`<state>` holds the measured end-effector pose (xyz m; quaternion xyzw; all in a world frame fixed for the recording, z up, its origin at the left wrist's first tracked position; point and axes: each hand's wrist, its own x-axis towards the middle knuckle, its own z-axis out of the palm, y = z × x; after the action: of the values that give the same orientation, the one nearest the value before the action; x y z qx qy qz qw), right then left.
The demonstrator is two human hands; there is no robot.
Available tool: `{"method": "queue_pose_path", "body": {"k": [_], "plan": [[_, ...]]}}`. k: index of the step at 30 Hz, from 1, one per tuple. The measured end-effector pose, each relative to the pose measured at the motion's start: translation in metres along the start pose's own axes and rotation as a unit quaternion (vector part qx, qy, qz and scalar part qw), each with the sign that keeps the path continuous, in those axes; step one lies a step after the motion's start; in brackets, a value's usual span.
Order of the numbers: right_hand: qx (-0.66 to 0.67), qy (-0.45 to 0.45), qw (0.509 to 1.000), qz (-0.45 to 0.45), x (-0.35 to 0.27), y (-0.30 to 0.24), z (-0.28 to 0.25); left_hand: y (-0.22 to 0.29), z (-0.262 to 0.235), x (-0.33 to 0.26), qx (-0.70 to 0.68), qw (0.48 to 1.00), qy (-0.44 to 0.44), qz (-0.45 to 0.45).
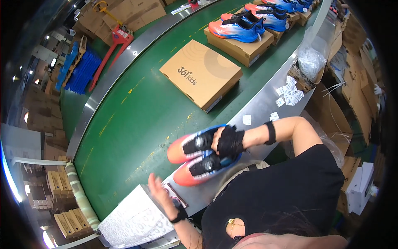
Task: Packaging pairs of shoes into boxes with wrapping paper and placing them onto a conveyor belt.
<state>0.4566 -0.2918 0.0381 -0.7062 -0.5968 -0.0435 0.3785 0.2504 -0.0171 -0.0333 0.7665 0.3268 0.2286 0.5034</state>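
My right hand [226,141], in a black fingerless covering, grips a pair of running shoes [188,176] at their heel ends. The shoes fade from coral toes to blue heels, with black tops and round dials. They are side by side over the belt's near edge, toes pointing left. My left hand [161,194] is somewhat blurred, its fingers stretched out and holding nothing. It is beside white patterned wrapping paper [134,220], near a small dark-red framed item [176,195] on the metal edge. I cannot tell whether it touches the paper.
A closed brown shoebox [203,72] lies on the green conveyor belt [128,128]. Beyond it, more shoe pairs [240,27] sit on boxes. Small white labels [292,93] are scattered along the metal rim at right. A red pallet jack [120,39] stands across the belt.
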Motion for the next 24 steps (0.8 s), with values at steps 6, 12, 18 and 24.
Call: {"method": "queue_pose_path", "body": {"k": [6,12,18,24], "plan": [[-0.016,-0.318,0.946,0.058,-0.018,0.039,0.081,0.011,0.130,0.006,0.166,0.938,-0.300,0.044],[-0.312,-0.103,0.913,0.244,0.004,0.171,0.069,0.051,0.148,-0.004,0.209,0.883,-0.415,-0.066],[-0.315,0.001,0.934,0.169,0.002,0.157,0.071,0.043,0.166,0.002,0.191,0.950,-0.207,0.138],[0.130,0.215,0.935,0.250,-0.009,0.090,-0.035,0.074,0.187,0.020,0.402,0.841,-0.164,0.322]]}}
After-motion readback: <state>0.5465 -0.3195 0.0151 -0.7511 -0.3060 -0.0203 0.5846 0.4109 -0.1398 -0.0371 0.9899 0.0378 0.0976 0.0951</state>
